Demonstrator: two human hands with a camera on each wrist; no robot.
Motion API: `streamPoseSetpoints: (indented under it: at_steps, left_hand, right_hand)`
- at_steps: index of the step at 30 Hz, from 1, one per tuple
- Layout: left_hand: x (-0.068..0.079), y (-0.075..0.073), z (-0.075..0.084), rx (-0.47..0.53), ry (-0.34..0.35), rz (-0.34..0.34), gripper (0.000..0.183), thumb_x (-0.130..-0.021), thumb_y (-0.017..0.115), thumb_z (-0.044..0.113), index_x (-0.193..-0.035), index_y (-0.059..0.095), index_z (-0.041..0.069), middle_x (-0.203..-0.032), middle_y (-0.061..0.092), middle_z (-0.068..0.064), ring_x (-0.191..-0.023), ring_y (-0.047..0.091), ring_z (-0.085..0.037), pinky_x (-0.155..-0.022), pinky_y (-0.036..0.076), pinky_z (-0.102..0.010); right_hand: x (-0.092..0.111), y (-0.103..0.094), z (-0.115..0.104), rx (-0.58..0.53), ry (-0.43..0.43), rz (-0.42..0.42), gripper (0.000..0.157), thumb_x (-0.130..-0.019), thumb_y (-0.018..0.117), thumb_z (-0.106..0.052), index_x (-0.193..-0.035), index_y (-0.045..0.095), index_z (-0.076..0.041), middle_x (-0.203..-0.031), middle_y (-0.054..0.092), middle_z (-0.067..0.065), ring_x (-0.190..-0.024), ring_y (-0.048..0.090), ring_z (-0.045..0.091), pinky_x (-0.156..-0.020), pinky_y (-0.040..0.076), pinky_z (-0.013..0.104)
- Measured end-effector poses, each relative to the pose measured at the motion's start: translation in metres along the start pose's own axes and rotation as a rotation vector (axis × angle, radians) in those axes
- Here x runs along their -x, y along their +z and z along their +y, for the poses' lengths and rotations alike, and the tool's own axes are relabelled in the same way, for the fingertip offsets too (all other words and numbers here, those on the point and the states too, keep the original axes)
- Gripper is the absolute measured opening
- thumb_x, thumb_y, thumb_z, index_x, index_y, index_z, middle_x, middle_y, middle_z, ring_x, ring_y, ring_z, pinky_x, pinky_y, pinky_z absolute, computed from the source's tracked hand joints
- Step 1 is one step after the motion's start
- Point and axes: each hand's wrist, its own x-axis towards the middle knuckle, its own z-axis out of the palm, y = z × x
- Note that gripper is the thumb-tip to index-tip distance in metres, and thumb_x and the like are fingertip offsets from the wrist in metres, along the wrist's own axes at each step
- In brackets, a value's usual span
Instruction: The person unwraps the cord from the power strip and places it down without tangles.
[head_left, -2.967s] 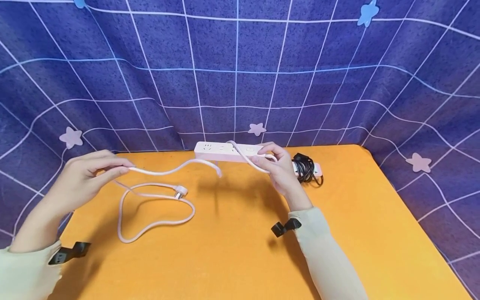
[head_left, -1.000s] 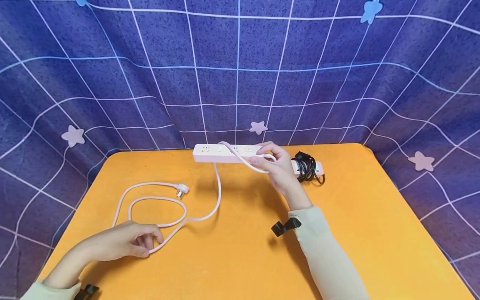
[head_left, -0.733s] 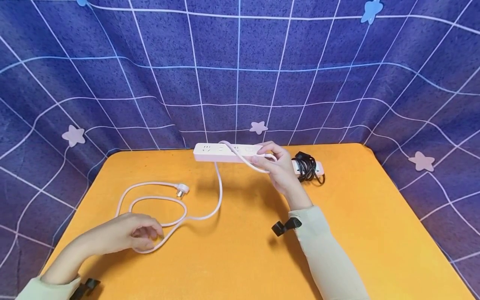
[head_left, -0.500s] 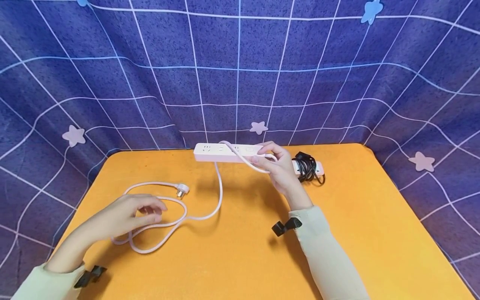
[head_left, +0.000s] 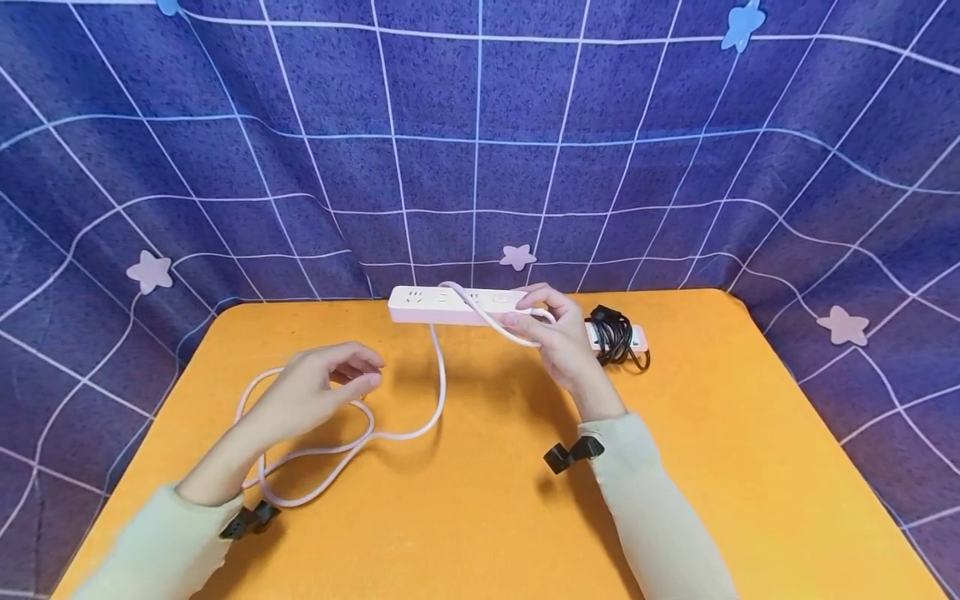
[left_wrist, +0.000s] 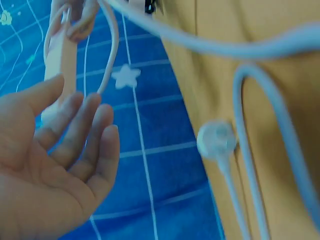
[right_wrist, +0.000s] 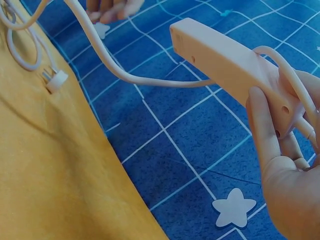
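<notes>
A white power strip (head_left: 423, 310) is held up above the far part of the table, its sockets facing up. My right hand (head_left: 558, 337) grips its right end between thumb and fingers. The strip's white cord (head_left: 441, 392) leaves that end, passes once over the strip, then hangs down behind it and runs left in loops on the table. My left hand (head_left: 322, 387) hovers over those loops with relaxed, slightly bent fingers and nothing in them. It hides the plug (left_wrist: 217, 140) in the head view; both wrist views show the plug on the table.
Behind my right hand lies a second white power strip (head_left: 638, 337) wrapped with a black cord (head_left: 612, 335). The orange table (head_left: 465, 517) ends at a blue grid-patterned curtain (head_left: 435, 175) with star shapes. Each sleeve cuff carries a black wrist camera mount (head_left: 573, 454).
My left hand first pinched the lifted cord at the left, lowered it to the table and let go. Since then it has moved back and rightward over the plug. My right hand stays put.
</notes>
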Motion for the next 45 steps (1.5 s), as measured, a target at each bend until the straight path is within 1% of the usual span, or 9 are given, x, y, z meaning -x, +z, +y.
streamPoseSetpoints:
  at_steps: [3, 7, 11, 16, 19, 23, 31, 36, 45]
  left_hand:
    - [-0.007, 0.012, 0.001, 0.093, -0.041, -0.006, 0.018, -0.103, 0.074, 0.025, -0.119, 0.073, 0.017, -0.105, 0.077, 0.005, -0.098, 0.071, -0.013, -0.087, 0.059, -0.031]
    - [-0.016, 0.024, 0.001, 0.154, -0.098, -0.009, 0.026, -0.102, 0.074, 0.027, -0.124, 0.07, 0.015, -0.108, 0.078, 0.002, -0.1, 0.072, -0.016, -0.089, 0.059, -0.034]
    - [-0.022, 0.031, 0.0, 0.198, -0.147, -0.026, 0.031, -0.101, 0.076, 0.028, -0.128, 0.067, 0.016, -0.107, 0.078, -0.001, -0.098, 0.074, -0.023, -0.085, 0.06, -0.035]
    - [-0.025, 0.038, -0.001, 0.301, -0.176, -0.106, 0.035, -0.102, 0.074, 0.025, -0.132, 0.064, 0.011, -0.111, 0.077, -0.014, -0.1, 0.074, -0.038, -0.085, 0.063, -0.046]
    - [-0.025, 0.042, 0.0, 0.363, -0.183, -0.159, 0.036, -0.103, 0.073, 0.022, -0.133, 0.062, 0.005, -0.112, 0.075, -0.021, -0.1, 0.074, -0.042, -0.086, 0.063, -0.046]
    - [-0.025, 0.048, 0.003, 0.425, -0.198, -0.206, 0.036, -0.103, 0.072, 0.02, -0.133, 0.062, 0.001, -0.111, 0.074, -0.023, -0.101, 0.073, -0.042, -0.089, 0.063, -0.047]
    - [-0.029, 0.056, 0.006, 0.446, -0.248, -0.27, 0.041, -0.103, 0.071, 0.022, -0.135, 0.06, -0.001, -0.11, 0.075, -0.022, -0.099, 0.075, -0.04, -0.091, 0.063, -0.046]
    - [-0.033, 0.061, 0.007, 0.529, -0.281, -0.274, 0.039, -0.104, 0.071, 0.023, -0.133, 0.061, -0.002, -0.111, 0.076, -0.019, -0.105, 0.074, -0.036, -0.095, 0.061, -0.05]
    - [-0.038, 0.067, 0.011, 0.585, -0.29, -0.26, 0.036, -0.105, 0.067, 0.016, -0.131, 0.062, -0.008, -0.107, 0.076, -0.013, -0.107, 0.072, -0.035, -0.095, 0.061, -0.045]
  right_hand:
    - [-0.001, 0.0, 0.001, 0.003, -0.012, 0.001, 0.033, -0.084, 0.071, 0.018, -0.088, 0.073, -0.015, -0.114, 0.058, 0.005, -0.094, 0.073, 0.017, -0.081, 0.061, 0.027]
    - [-0.002, 0.001, 0.002, 0.011, -0.026, 0.001, 0.035, -0.083, 0.072, 0.019, -0.087, 0.073, -0.016, -0.112, 0.059, 0.004, -0.097, 0.066, 0.016, -0.082, 0.061, 0.027]
    - [-0.001, 0.0, 0.002, 0.008, -0.009, 0.003, 0.034, -0.084, 0.072, 0.019, -0.088, 0.073, -0.015, -0.114, 0.058, 0.004, -0.093, 0.07, 0.017, -0.081, 0.061, 0.028]
    - [-0.001, 0.0, 0.001, 0.007, 0.004, -0.001, 0.034, -0.085, 0.073, 0.018, -0.088, 0.073, -0.016, -0.114, 0.058, 0.005, -0.089, 0.073, 0.018, -0.081, 0.062, 0.029]
    - [-0.001, 0.0, 0.001, 0.007, 0.001, -0.004, 0.034, -0.084, 0.073, 0.018, -0.088, 0.073, -0.016, -0.114, 0.058, 0.005, -0.089, 0.072, 0.018, -0.082, 0.062, 0.029]
    - [-0.002, 0.001, 0.002, 0.017, -0.01, -0.006, 0.035, -0.084, 0.072, 0.019, -0.088, 0.073, -0.016, -0.113, 0.058, 0.004, -0.092, 0.07, 0.017, -0.082, 0.062, 0.028]
    - [-0.001, 0.001, 0.004, 0.037, -0.03, 0.006, 0.034, -0.083, 0.074, 0.018, -0.086, 0.074, -0.016, -0.112, 0.056, 0.003, -0.1, 0.062, 0.016, -0.083, 0.06, 0.025]
    - [-0.001, 0.002, 0.004, 0.056, -0.023, 0.006, 0.033, -0.082, 0.075, 0.016, -0.085, 0.074, -0.017, -0.114, 0.055, 0.003, -0.103, 0.058, 0.017, -0.083, 0.059, 0.024]
    - [-0.001, 0.002, 0.002, 0.045, -0.022, 0.006, 0.032, -0.083, 0.075, 0.015, -0.084, 0.074, -0.017, -0.114, 0.054, 0.003, -0.102, 0.058, 0.017, -0.082, 0.058, 0.023]
